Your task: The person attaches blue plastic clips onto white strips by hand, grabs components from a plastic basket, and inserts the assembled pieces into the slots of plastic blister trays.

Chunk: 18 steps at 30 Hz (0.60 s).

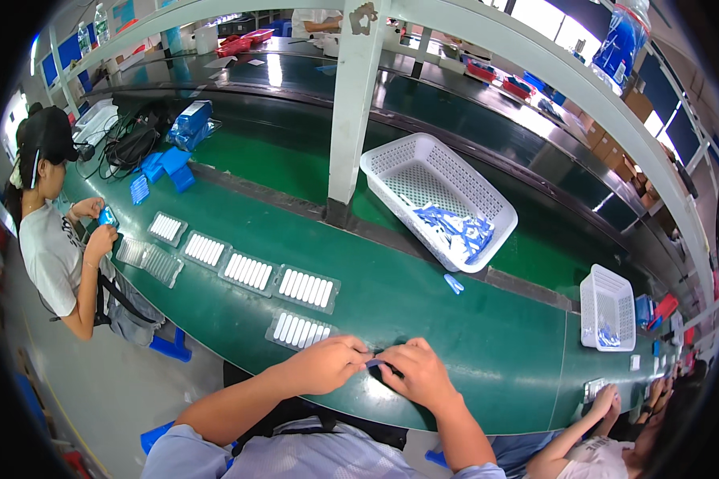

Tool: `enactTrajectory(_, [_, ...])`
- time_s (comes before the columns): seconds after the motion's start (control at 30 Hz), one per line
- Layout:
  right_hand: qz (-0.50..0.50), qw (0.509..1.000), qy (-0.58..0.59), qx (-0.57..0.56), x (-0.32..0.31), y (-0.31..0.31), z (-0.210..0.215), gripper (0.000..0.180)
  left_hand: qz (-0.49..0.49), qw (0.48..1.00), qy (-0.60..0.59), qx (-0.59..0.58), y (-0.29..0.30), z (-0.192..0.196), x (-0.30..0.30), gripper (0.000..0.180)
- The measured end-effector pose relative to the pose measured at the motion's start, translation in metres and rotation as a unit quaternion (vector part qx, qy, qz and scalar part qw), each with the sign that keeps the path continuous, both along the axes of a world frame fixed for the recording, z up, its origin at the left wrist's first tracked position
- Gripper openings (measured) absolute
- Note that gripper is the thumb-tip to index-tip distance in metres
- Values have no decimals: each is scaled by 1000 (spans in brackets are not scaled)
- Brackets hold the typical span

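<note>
Near the front edge of the green table, my left hand [327, 366] and my right hand [417, 372] meet. Their fingertips pinch a small blue strip-like piece [373, 363] between them; most of it is hidden, so its exact kind does not show. Just beside my left hand lies a clear plastic tray [299, 329] of white sticks, partly covered by that hand. Further left, more such filled trays [307, 289] run in a row toward a co-worker. A single blue-and-white piece [454, 284] rests on the table beyond my right hand.
A white perforated basket [379, 164] holding blue and white pieces stands beyond a grey post [345, 128]. Another basket [607, 279] is at the right. Co-workers sit left and right. Blue packets [176, 169] and black cables [136, 144] lie far left. A rail crosses overhead.
</note>
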State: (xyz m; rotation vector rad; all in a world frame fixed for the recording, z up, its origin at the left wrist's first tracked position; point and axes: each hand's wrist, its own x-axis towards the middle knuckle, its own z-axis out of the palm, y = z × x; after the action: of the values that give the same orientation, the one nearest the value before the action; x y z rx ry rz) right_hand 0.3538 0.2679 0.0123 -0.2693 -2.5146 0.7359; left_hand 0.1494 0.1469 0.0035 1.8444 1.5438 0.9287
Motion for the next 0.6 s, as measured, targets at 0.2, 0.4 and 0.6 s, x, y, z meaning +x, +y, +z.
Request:
enactTrajectory(0.2, [-71, 996, 51, 6, -6, -24, 13, 25, 23, 926, -310, -213, -15, 10, 5, 30])
enactTrajectory(0.4, [-129, 985, 106, -39, -27, -55, -1, 28, 84, 869, -445, -201, -31, 4, 9, 30])
enactTrajectory(0.6, [-66, 984, 66, -152, -32, -64, 8, 49, 133, 820, -508, -228, -47, 9, 5, 31])
